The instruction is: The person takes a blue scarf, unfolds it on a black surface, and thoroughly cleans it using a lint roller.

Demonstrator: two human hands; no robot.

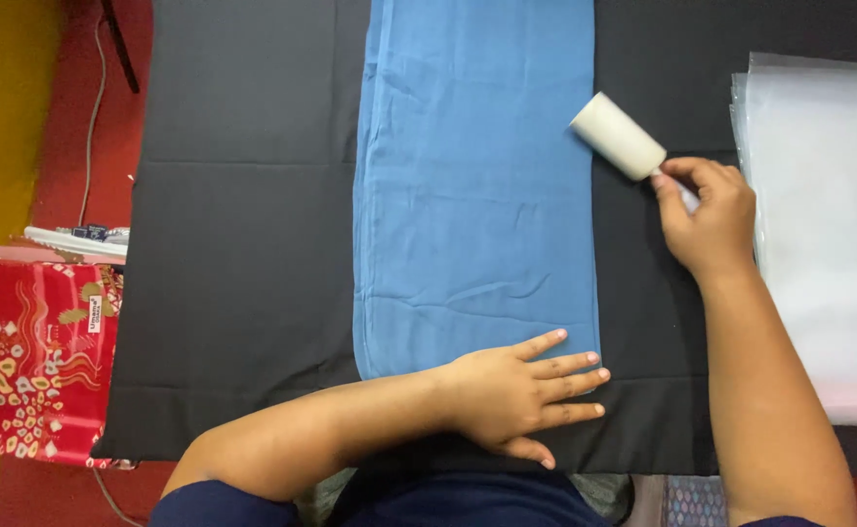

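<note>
A long blue cloth [472, 185] lies folded flat down the middle of a black-covered table [243, 254]. My left hand [521, 395] rests flat, fingers spread, on the cloth's near right corner and the black cover. My right hand [707, 215] grips the handle of a white lint roller [617, 135], whose roll sits at the cloth's right edge, tilted up and left.
A stack of clear plastic bags [824, 234] lies at the table's right. A red patterned bag [33, 356] stands on the floor at the left, beside a power strip [82, 239] and a cable. The floor is red.
</note>
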